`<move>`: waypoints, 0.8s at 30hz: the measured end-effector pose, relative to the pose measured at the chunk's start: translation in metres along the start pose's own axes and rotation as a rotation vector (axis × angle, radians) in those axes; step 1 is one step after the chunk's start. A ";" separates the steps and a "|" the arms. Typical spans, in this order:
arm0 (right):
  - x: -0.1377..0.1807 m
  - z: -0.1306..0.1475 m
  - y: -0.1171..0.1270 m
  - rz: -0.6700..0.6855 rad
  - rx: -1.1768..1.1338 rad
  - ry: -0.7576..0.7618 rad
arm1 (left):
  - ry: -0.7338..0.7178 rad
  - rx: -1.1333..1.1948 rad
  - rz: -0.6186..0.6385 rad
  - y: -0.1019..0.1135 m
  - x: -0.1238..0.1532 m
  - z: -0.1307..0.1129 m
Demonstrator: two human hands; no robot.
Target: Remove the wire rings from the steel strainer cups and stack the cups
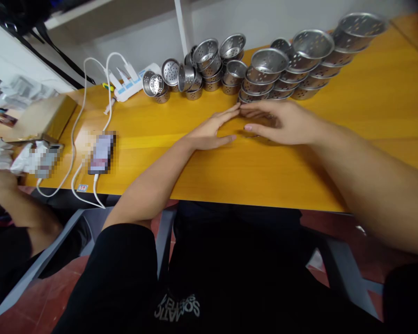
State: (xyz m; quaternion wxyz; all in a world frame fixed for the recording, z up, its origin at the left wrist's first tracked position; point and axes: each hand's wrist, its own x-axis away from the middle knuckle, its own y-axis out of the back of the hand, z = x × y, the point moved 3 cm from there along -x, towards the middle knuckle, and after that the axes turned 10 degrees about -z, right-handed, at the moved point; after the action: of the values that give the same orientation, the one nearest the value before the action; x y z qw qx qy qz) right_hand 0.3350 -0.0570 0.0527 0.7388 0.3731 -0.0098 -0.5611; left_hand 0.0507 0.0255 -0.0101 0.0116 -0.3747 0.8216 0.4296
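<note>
Perforated cup stack [263, 76], upper frame right of centre, on counter [212, 178]; your left hand [212, 129] and right hand [284, 123] spread, fingertips near its base, contact unclear. Knuckle bump could topple it against neighbouring stacks [310, 48].

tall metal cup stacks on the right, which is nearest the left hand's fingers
The leftmost tall stack: its base sits just beyond the fingers of the left hand, while the other tall stacks stand farther right.
</note>
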 end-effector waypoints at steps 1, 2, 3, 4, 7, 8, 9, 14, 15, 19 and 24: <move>0.000 -0.003 -0.004 -0.003 -0.012 -0.003 | 0.008 -0.021 -0.016 0.001 0.000 0.001; -0.001 -0.007 -0.006 -0.011 -0.010 -0.010 | 0.019 -0.044 -0.039 0.003 0.001 0.002; -0.002 -0.012 -0.007 -0.019 -0.003 -0.021 | 0.034 -0.069 -0.075 0.005 0.002 0.003; -0.002 -0.016 -0.006 -0.025 0.006 -0.034 | 0.049 -0.093 -0.118 0.008 0.003 0.004; -0.002 -0.026 0.001 -0.041 0.043 -0.060 | 0.087 -0.138 -0.245 0.016 0.007 0.011; -0.002 -0.027 0.003 -0.038 0.055 -0.065 | 0.095 -0.144 -0.272 0.019 0.009 0.014; -0.002 -0.028 0.005 -0.029 0.064 -0.066 | 0.104 -0.149 -0.291 0.021 0.009 0.016; -0.001 -0.026 0.005 0.017 0.102 -0.048 | 0.210 -0.171 -0.325 0.048 0.004 0.012; -0.001 -0.026 0.005 0.020 0.118 -0.042 | 0.237 -0.190 -0.342 0.058 0.002 0.007; -0.001 -0.028 0.004 0.017 0.161 -0.018 | 0.374 -0.406 -0.593 0.114 -0.004 -0.011; -0.001 -0.029 0.005 0.013 0.171 -0.013 | 0.490 -0.583 -0.729 0.150 -0.003 -0.013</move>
State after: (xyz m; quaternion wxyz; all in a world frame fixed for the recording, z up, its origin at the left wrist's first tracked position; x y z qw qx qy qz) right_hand 0.3510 -0.0396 0.0349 0.7077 0.4310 -0.0650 -0.5561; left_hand -0.0371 0.0707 0.1034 -0.1369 -0.7133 0.4627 0.5083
